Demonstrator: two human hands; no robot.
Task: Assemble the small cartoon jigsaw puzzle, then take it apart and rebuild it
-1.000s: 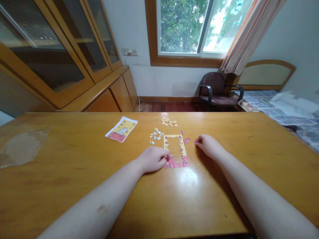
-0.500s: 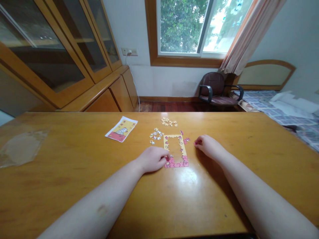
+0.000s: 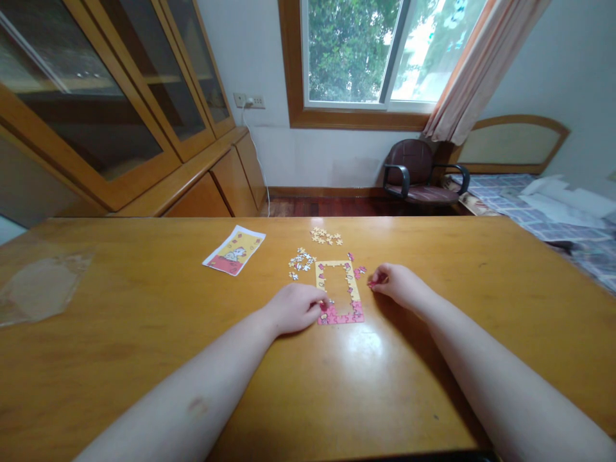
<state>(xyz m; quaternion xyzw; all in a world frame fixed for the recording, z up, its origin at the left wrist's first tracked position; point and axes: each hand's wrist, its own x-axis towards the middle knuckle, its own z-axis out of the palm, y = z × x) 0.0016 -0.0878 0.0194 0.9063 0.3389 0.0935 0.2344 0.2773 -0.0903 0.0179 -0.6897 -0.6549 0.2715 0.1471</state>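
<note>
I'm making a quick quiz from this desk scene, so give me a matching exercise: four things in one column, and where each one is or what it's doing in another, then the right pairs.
Things:
1. Left hand
2. Right hand
3. Picture card
4. Clear plastic sheet

Places or states:
A. Lying at the left edge of the wooden table
B. Pinching what looks like a small pink puzzle piece
C. Against the pink lower corner of the puzzle frame
D. Lying slanted, beyond and to the left of the frame

Pairs: 1-C, 2-B, 3-D, 4-A
</note>
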